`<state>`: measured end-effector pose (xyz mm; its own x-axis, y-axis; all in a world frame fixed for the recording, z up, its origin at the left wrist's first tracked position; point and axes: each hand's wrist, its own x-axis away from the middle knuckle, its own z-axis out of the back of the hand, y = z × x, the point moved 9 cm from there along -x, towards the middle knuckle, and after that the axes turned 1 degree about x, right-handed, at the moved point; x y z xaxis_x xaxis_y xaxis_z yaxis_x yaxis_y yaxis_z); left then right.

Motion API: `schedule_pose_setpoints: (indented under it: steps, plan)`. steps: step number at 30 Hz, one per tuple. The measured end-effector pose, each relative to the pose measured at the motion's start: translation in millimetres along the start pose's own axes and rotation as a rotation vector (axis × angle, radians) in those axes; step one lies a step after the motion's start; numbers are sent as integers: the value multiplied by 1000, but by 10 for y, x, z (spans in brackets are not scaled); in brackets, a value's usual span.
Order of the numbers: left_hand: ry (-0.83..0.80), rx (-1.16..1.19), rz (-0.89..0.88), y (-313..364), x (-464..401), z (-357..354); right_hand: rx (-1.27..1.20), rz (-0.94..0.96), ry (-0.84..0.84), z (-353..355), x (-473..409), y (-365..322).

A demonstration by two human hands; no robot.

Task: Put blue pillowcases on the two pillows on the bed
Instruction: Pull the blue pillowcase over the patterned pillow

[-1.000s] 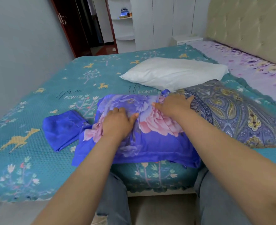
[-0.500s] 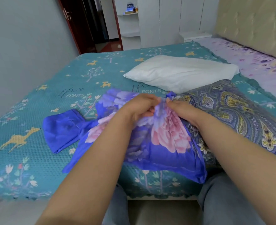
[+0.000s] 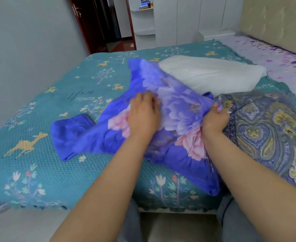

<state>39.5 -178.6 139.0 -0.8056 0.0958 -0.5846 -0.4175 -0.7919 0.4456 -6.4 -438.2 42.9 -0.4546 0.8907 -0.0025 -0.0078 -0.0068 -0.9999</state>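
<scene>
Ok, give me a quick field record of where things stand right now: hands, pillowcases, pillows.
left hand: grips floral pillowcase
right hand: grips the same pillowcase at its right edge
floral pillowcase: lifted, spread between both hands
plain pillowcase: folded on bedspread, untouched
white pillow: bare, behind
paisley pillow: right, no blue case on it

"FONTS" printed on teal bedspread [image 3: 60, 119], under scribbled script

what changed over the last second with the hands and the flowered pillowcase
Both hands went from lying flat on the flowered pillowcase to gripping it: left hand, right hand. Its far end has lifted and spread. The white pillow and folded blue pillowcase stayed put.
</scene>
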Motion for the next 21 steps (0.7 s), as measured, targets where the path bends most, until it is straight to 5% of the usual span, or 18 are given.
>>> schedule_pose_setpoints:
  steps: [2,11,18,21]
  plan:
    - [-41,-224,66,-303,-147,82,44,-49,25,75,-99,58]
    - [-349,-258,325,-979,-343,-173,37,-71,-156,-72,14,172]
    - [7,-193,79,-738,-187,26,-106,-182,-390,-227,76,283]
    - [-140,-70,150,-775,-247,-208,-43,-76,-318,-135,146,189]
